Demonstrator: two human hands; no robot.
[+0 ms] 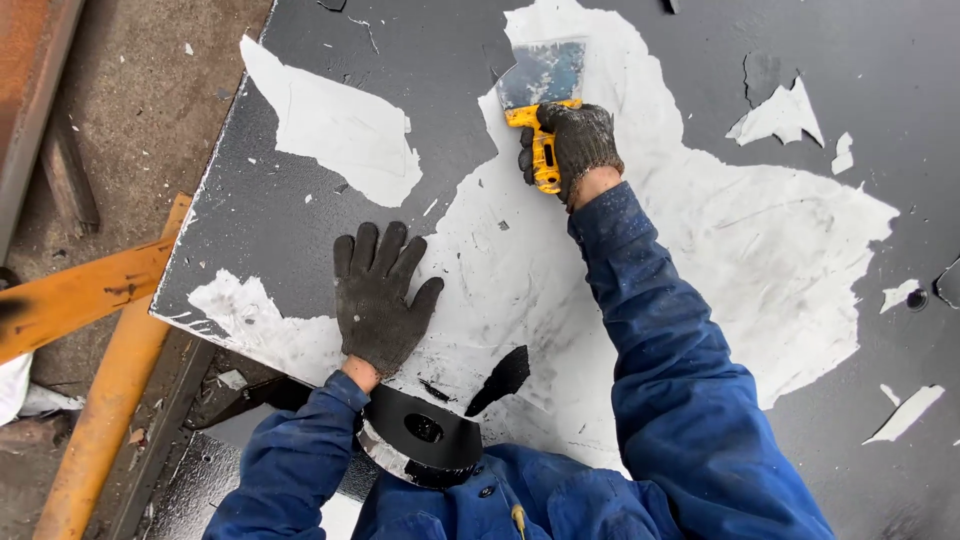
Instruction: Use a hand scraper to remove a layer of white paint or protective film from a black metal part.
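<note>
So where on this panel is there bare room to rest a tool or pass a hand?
The scraped white patch right of the blue sleeve lies bare, as does the black stretch above the flat left hand. It is crowded around the right hand gripping the yellow-handled scraper, and near the peeled curl at the panel's near edge.

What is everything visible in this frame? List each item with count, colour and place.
Flat black-painted panel: one, black with large white stripped patches, fills the centre and right.
Yellow-handled scraper with wide metal blade: one, upper centre, blade on the panel.
Orange metal bars: two, left edge, crossing.
Rusty beam: one, brown, top left.
Peeled black paint flake: one, bottom centre.
Blue sleeves: two, bottom.
Left hand: dark knit glove, flat on the panel.
Right hand: dark knit glove, gripping the scraper handle.
</note>
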